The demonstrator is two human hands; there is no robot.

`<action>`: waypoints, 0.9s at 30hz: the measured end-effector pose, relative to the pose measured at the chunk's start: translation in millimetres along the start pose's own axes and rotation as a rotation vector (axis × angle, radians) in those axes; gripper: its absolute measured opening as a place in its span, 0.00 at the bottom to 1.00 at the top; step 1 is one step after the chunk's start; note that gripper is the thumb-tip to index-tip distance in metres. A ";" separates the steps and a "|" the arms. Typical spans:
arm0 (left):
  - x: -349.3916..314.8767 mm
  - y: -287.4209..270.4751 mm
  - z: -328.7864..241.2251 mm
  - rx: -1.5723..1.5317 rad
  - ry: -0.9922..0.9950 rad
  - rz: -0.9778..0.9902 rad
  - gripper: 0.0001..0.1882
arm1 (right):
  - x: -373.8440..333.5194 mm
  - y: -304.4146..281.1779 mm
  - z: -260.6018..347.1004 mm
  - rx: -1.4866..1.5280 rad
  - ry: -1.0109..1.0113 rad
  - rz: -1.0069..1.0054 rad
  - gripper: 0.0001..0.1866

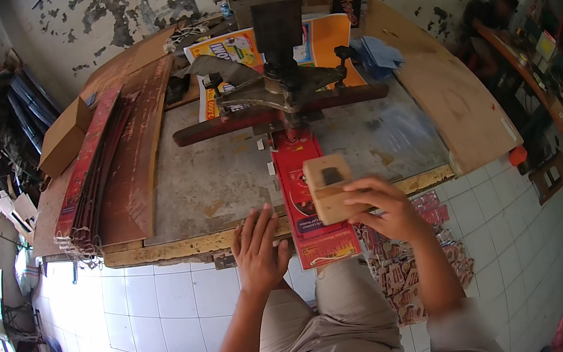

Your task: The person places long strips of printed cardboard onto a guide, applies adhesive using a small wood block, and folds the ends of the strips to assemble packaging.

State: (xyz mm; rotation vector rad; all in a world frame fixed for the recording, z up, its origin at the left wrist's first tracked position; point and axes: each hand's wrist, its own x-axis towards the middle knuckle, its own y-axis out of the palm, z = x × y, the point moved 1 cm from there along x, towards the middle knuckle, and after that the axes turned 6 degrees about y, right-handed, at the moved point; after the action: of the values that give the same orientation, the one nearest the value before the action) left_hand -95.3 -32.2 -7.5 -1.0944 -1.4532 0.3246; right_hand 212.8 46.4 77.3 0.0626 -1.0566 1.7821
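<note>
My right hand (pixel 390 209) grips the right edge of a light wooden block (pixel 333 206), a flat rectangle with a dark rounded patch or opening near its far end. Beneath the block lies a long red printed strip (pixel 296 199), partly covered by it. The strip reaches from under a metal press (pixel 284 95) out over the table's front edge toward my lap. My left hand (pixel 259 252) rests at that edge, just left of the strip, fingers stretched out and holding nothing. Small white pieces (pixel 271 169) sit along the strip's left side.
A stack of red strips (pixel 89 179) and a cardboard box (pixel 65 138) are on the table's left. Printed sheets (pixel 330 41) and clear plastic (pixel 380 55) lie behind the press. Many cut pieces (pixel 412 269) cover the floor at right. A person (pixel 484 22) is at the far right.
</note>
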 end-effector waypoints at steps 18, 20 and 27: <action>-34.8 48.4 16.0 0.239 0.072 -0.209 0.25 | -84.2 -119.2 -149.1 -0.793 0.407 -0.734 0.21; -36.6 48.6 17.6 0.247 0.074 -0.216 0.25 | -79.4 -75.1 -128.6 -0.703 0.348 -0.692 0.22; -36.9 53.3 17.0 0.231 0.080 -0.234 0.24 | -87.2 30.2 -129.0 -0.643 0.196 -0.797 0.33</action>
State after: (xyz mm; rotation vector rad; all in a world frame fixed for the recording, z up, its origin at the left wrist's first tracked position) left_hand -94.2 -26.2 -74.3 -0.7359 -1.4170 0.2719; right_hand 283.9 67.0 -63.1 -0.0788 -1.1917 0.6839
